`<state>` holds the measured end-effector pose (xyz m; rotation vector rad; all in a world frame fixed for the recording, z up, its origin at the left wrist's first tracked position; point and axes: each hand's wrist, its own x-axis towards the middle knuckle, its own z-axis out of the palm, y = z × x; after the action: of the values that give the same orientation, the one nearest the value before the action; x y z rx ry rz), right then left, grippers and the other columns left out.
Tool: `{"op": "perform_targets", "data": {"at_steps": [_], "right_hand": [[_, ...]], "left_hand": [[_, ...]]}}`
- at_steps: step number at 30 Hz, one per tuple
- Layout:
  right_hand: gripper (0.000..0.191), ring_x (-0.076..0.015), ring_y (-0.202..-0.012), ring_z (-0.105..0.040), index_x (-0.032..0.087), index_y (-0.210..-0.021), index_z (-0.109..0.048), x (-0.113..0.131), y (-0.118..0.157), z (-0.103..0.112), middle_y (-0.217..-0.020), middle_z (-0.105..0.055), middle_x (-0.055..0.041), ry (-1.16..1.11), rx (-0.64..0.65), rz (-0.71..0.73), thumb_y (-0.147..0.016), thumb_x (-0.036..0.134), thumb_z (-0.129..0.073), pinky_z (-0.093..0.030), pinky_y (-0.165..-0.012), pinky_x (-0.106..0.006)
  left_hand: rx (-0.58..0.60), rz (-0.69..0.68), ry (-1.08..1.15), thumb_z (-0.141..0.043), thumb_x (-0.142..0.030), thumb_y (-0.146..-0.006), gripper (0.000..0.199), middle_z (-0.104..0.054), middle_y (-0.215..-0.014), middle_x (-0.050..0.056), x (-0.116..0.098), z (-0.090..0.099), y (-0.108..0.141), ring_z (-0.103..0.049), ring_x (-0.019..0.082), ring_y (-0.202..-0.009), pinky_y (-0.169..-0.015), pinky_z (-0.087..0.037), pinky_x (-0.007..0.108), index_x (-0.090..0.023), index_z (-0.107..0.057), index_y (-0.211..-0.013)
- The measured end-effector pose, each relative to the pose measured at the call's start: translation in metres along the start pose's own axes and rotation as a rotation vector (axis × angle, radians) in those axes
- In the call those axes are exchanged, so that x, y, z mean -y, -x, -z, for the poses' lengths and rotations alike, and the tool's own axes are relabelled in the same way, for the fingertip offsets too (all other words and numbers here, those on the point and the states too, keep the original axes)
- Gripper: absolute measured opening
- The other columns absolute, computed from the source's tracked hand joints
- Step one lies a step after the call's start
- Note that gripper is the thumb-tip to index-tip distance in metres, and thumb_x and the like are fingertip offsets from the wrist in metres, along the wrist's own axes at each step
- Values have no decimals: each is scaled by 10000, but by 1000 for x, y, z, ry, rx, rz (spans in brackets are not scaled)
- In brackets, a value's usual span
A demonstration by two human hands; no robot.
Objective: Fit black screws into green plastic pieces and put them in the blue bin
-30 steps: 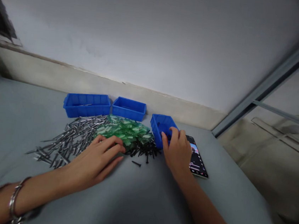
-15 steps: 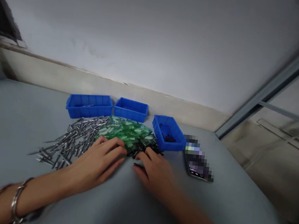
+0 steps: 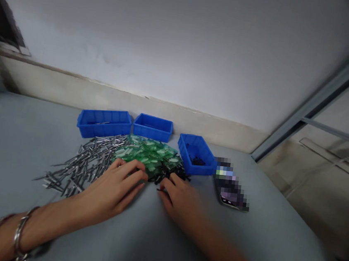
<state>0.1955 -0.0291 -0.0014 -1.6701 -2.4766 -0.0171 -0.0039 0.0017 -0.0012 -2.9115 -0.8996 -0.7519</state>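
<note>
Since a second ago, the right hand (image 3: 179,199) has dropped from the right bin (image 3: 200,168) to the black screws (image 3: 173,172) at its eleven o'clock; a dark tip shows by its thumb, but whether it grips anything I cannot tell. Loose and unclenched, the left hand (image 3: 115,186) rests against the green pieces (image 3: 142,152) at its one o'clock, with silver nails (image 3: 88,165) at ten. Because the piles touch, raking fingers could drag green bits among the screws, or a point could prick bare skin. Outward, that bin sits close beside the phone (image 3: 232,188), so a nudge toward three o'clock could shove it.
</note>
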Motion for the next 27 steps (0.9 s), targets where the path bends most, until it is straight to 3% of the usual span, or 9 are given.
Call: {"op": "perform_targets", "data": {"at_steps": [13, 23, 27], "right_hand": [[121, -168, -683, -569, 169, -877, -594, 0, -2, -13, -885, -581, -61, 30, -46, 31, -864, 143, -476, -439, -562, -285], [137, -134, -665, -530, 163, -850, -574, 4, 1, -15, -851, -554, -46, -58, -154, 174, -884, 151, -442, -432, -586, -258], [142, -131, -667, -518, 155, -837, -566, 5, 2, -18, -840, -544, -46, -89, -185, 213, -896, 172, -439, -409, -572, -256]], "left_hand": [[18, 0, 34, -344, -152, -903, 182, -513, -1012, 71, 1, -1, 0, -494, 203, -914, -768, -313, 343, -184, -501, -988], [107, -86, 47, -366, -160, -917, 172, -512, -998, 63, 0, 0, 1, -478, 180, -910, -767, -292, 325, -198, -521, -982], [93, -116, 43, -367, -154, -919, 171, -522, -984, 57, -1, -1, 1, -481, 169, -874, -756, -286, 317, -190, -529, -960]]}}
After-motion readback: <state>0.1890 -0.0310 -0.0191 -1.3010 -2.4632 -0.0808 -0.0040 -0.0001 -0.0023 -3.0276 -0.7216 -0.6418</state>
